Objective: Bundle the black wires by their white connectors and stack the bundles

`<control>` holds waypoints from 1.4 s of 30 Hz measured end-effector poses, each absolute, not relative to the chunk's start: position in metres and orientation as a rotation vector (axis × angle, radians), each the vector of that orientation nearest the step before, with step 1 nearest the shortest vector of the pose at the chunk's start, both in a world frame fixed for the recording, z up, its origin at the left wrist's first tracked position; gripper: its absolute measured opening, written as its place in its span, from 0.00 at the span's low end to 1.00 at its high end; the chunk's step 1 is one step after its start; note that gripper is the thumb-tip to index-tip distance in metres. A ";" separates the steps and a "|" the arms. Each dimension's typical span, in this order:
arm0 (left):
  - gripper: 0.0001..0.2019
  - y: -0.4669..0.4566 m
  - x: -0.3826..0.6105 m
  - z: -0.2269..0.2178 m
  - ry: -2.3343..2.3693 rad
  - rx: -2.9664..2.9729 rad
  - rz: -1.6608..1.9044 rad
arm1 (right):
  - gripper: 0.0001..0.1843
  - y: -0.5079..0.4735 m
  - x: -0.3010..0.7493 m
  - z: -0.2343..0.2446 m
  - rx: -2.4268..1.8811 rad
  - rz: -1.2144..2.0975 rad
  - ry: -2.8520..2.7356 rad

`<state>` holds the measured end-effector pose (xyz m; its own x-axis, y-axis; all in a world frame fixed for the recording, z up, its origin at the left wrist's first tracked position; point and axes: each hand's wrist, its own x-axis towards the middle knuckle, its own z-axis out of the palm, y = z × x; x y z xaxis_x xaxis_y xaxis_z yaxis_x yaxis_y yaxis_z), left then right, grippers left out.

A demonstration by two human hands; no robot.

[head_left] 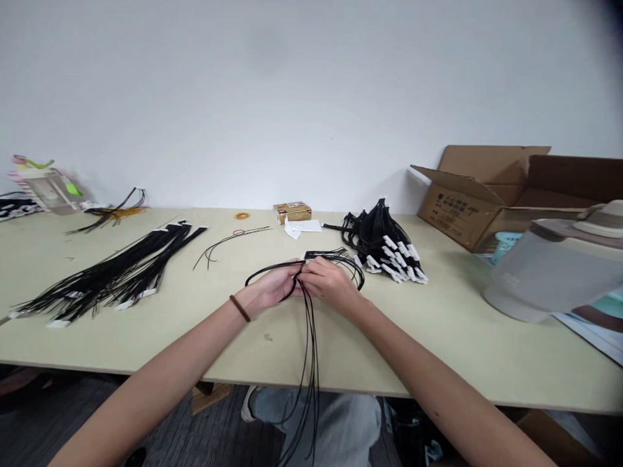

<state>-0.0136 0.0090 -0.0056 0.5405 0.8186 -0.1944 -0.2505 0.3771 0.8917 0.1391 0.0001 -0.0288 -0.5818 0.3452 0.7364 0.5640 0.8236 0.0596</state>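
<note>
At the middle of the table, my left hand point(278, 285) and my right hand point(329, 280) meet around a bundle of thin black wires point(312, 331). Both have their fingers closed on it. The wires loop out to either side of the hands, and their loose ends hang over the table's front edge. Just behind my fingers lie more black wire ends with a small white connector. What exactly the fingertips pinch is hidden. A brown band point(239, 308) circles my left wrist.
Black cables point(111, 272) with white connectors lie at left, a heap of bundled cables point(384, 240) at right. Behind are a small gold box point(292, 212) and white paper point(307, 226). An open cardboard box point(457, 211) and a translucent jug point(549, 269) stand far right.
</note>
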 end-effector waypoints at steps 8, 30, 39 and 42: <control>0.07 0.014 -0.018 -0.005 0.745 0.958 0.799 | 0.09 -0.009 0.135 -0.007 -0.725 0.806 -1.483; 0.06 0.011 -0.013 -0.015 0.602 1.068 1.066 | 0.08 -0.014 0.142 -0.005 -0.862 -0.768 -1.767; 0.04 0.006 -0.012 -0.006 0.583 1.149 1.093 | 0.10 -0.014 0.144 -0.006 -0.895 -0.744 -1.795; 0.05 0.005 -0.012 -0.005 0.586 1.156 1.093 | 0.12 -0.014 0.144 -0.007 -0.940 -0.698 -1.822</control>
<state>-0.0118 0.0048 -0.0053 0.3981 0.9048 0.1513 -0.3750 0.0099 0.9270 0.1441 -0.0141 -0.0073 -0.2665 0.3028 0.9150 0.8365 0.5443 0.0635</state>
